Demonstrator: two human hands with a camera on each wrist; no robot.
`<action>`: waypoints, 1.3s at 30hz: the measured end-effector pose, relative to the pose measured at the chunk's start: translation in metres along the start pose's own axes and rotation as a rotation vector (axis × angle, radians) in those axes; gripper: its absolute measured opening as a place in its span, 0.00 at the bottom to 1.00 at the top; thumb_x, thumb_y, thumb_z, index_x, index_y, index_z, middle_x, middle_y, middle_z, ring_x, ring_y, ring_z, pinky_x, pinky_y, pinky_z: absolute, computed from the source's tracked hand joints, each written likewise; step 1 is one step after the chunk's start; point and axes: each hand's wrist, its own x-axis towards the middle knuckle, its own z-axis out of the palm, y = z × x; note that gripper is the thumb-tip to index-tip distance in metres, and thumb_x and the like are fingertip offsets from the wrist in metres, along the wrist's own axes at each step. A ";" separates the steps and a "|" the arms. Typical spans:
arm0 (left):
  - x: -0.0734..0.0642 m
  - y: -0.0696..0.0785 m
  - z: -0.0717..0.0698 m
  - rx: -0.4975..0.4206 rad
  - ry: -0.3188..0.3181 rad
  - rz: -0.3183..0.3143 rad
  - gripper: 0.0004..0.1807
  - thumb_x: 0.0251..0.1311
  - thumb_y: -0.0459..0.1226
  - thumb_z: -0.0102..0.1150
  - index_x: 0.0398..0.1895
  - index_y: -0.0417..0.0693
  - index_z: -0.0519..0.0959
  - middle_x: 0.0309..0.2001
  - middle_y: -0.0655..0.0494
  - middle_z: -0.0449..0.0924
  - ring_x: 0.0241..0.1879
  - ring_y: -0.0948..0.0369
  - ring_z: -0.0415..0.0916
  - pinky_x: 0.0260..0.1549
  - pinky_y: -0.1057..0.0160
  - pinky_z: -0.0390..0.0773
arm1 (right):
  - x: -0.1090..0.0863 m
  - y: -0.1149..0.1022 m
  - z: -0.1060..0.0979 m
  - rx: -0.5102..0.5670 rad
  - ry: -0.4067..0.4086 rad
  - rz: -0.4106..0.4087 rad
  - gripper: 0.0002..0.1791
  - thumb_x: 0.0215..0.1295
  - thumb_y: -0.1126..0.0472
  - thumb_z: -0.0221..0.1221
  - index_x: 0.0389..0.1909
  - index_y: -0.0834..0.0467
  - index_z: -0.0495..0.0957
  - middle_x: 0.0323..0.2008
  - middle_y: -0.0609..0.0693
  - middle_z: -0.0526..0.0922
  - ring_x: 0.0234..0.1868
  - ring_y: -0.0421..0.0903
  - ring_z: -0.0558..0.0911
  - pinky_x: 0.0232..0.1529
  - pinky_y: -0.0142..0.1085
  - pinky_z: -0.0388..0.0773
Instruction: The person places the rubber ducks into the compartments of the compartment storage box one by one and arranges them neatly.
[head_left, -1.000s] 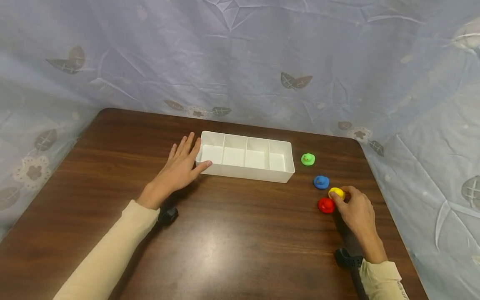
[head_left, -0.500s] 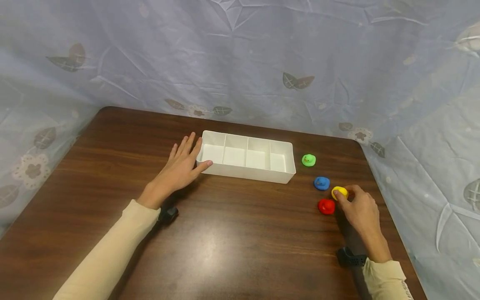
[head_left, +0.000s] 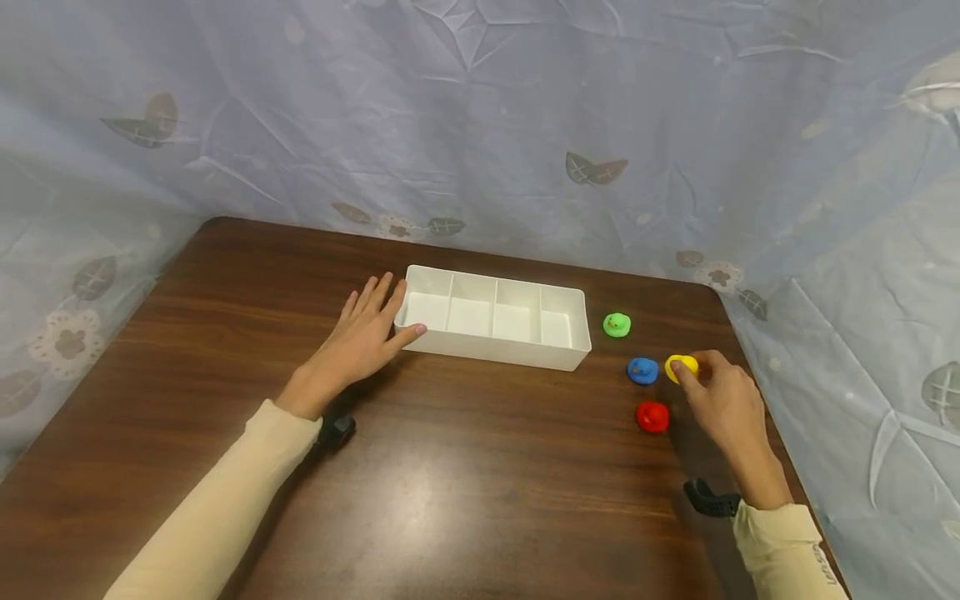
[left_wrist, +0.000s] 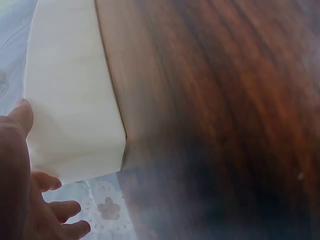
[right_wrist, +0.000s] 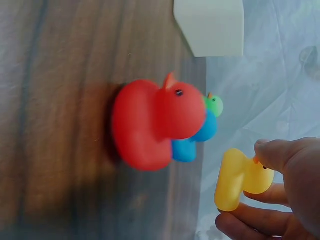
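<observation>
My right hand [head_left: 726, 402] pinches a yellow rubber duck [right_wrist: 235, 180] between thumb and fingers, held up off the table in the right wrist view. A red rubber duck [head_left: 652, 417] sits on the table just left of that hand. Beyond it are a blue rubber duck [head_left: 642, 371] and a green rubber duck [head_left: 617, 325]. With fingers spread, my left hand [head_left: 358, 337] rests against the left end of a white divided box [head_left: 495, 348]. Its thumb lies at the front rim, and the other fingers reach along the end wall.
The box's compartments stand in one row, split by thin dividers. Under everything is a dark wooden table [head_left: 450, 467]. A pale curtain [head_left: 480, 125] with leaf prints hangs along the back and both sides.
My right hand has lifted the yellow duck from beside the red one and carried it slightly away from me and to the right. The left hand keeps its place at the box.
</observation>
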 end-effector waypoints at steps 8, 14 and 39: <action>-0.001 -0.001 0.003 0.022 0.009 0.003 0.51 0.80 0.66 0.39 0.88 0.43 0.40 0.88 0.36 0.34 0.88 0.36 0.32 0.83 0.30 0.40 | 0.013 -0.021 -0.002 0.011 0.015 -0.085 0.25 0.79 0.49 0.60 0.55 0.70 0.80 0.39 0.68 0.88 0.31 0.59 0.83 0.27 0.48 0.75; -0.001 0.000 0.004 0.022 0.003 -0.003 0.51 0.80 0.67 0.39 0.88 0.43 0.41 0.88 0.36 0.35 0.88 0.36 0.33 0.83 0.30 0.41 | 0.024 -0.043 -0.002 0.008 -0.020 -0.106 0.27 0.81 0.47 0.57 0.59 0.68 0.79 0.43 0.67 0.87 0.38 0.62 0.82 0.31 0.53 0.77; -0.001 0.002 0.000 0.038 0.000 -0.009 0.51 0.79 0.67 0.39 0.88 0.44 0.40 0.88 0.36 0.37 0.88 0.37 0.33 0.84 0.31 0.41 | 0.062 -0.138 0.018 0.072 -0.088 -0.294 0.23 0.82 0.49 0.58 0.60 0.66 0.79 0.43 0.61 0.86 0.42 0.57 0.78 0.38 0.48 0.76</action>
